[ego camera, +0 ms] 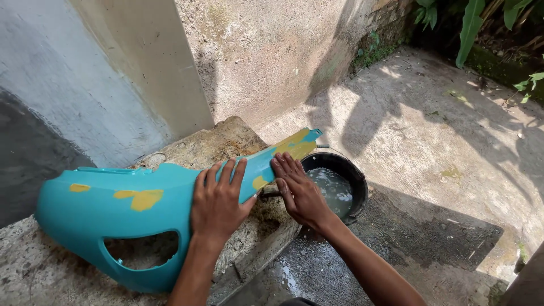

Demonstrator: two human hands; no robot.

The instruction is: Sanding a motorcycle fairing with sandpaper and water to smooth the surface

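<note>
A long teal plastic body panel (113, 209) with yellow filler patches lies across a rough concrete ledge (226, 141). My left hand (220, 199) rests flat on its narrow part, fingers spread. My right hand (298, 191) lies flat against the panel's narrow end, fingers pointing up and left, just beside a yellow patch. Whether something thin sits under the right palm is hidden.
A black bucket (357, 181) of cloudy water stands on the wet concrete floor right of the ledge, beneath the panel's tip. A plastered wall (113, 68) rises behind the ledge. Green plants (470, 22) grow at the top right. Sunlit concrete floor stretches right.
</note>
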